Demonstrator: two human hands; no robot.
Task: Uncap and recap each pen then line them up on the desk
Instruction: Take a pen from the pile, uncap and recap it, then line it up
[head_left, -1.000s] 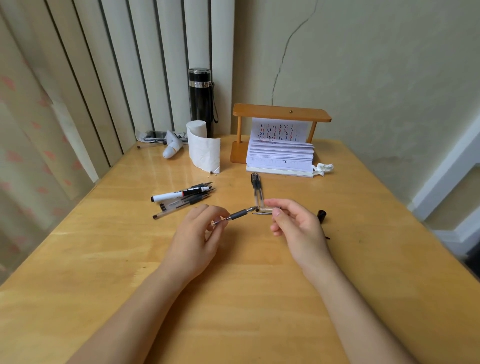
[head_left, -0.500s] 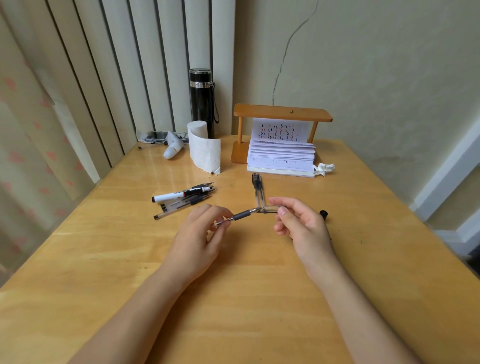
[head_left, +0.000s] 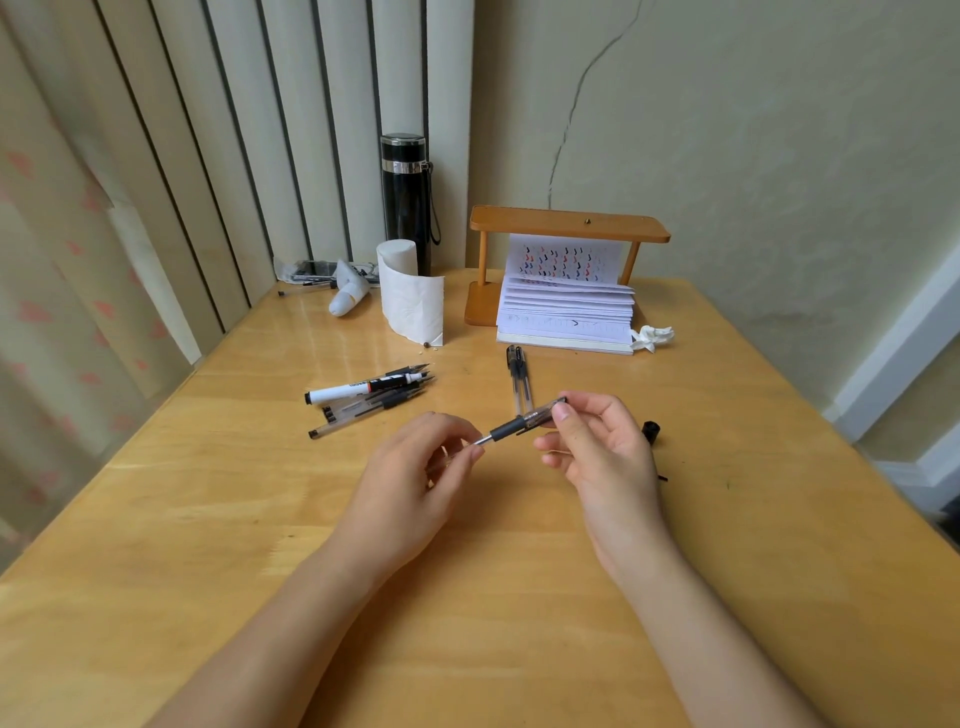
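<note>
Cracked plaster and vertical blinds frame a wooden desk (head_left: 208, 519) where a person works through a set of pens; the right hand (head_left: 602, 457) pinches the clear barrel of an uncapped pen (head_left: 519, 427) between thumb and fingers, its metal tip aimed left and down toward the left hand (head_left: 415, 467); the left hand's fingers are curled at that tip, apparently pinching a clear cap, though the cap itself is too faint to confirm; judged from this, the pen in hand is between uncapping and recapping; just beyond the hands a capped pen (head_left: 518, 376) lies alone, pointing away from the person, seemingly the start of a line; to the left a loose cluster of pens (head_left: 371, 397), including a white-barrelled marker, lies unsorted and looks still to be handled; a small black cap (head_left: 650, 431) rests on the desk just right of the right hand; at the back stand a black flask (head_left: 405, 202), a paper roll (head_left: 410, 299) and an open notebook (head_left: 566, 317) under a small wooden stand; most of the task appears left to do
</note>
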